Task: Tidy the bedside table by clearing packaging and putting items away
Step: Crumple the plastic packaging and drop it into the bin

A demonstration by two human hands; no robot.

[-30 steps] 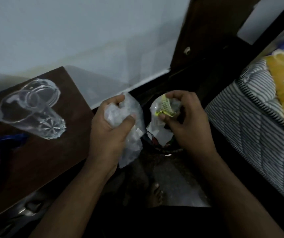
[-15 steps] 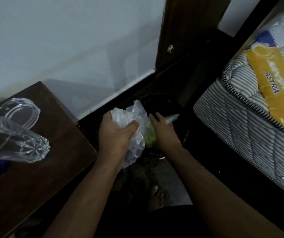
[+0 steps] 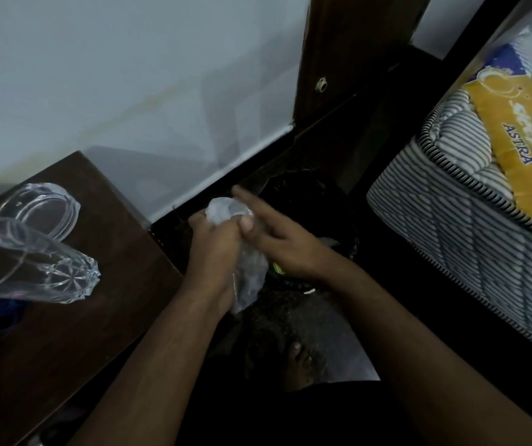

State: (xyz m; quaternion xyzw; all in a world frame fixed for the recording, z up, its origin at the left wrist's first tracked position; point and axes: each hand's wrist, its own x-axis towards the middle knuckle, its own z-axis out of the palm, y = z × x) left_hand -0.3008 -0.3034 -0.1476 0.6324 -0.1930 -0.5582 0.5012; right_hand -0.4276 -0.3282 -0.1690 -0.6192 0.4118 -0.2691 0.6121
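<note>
1. Holding a crumpled clear plastic wrapper (image 3: pixel 226 211), the left hand (image 3: pixel 214 252) has its fingers curled tight around it.
2. The wrapper sticks out above the fist and a loose end hangs down below it.
3. The right hand (image 3: pixel 285 249) is just to the right of the left hand, touching it, with its fingers held out straight and its thumb against the wrapper.
4. Both hands are over a dark round bin (image 3: pixel 329 201) on the floor, between the table and the bed.
5. A bit of yellow-green wrapper (image 3: pixel 278 269) shows under the right hand, in the bin.
6. The brown bedside table (image 3: pixel 75 317) is on the left.
7. Two clear drinking glasses stand on it: one near glass (image 3: pixel 29 262) with a cut star base and one far glass (image 3: pixel 41 209) behind it.
8. A striped mattress (image 3: pixel 470 239) with a yellow label (image 3: pixel 521 146) is on the right.
9. A bare foot (image 3: pixel 296 362) is on the floor, near the bottom.
</note>
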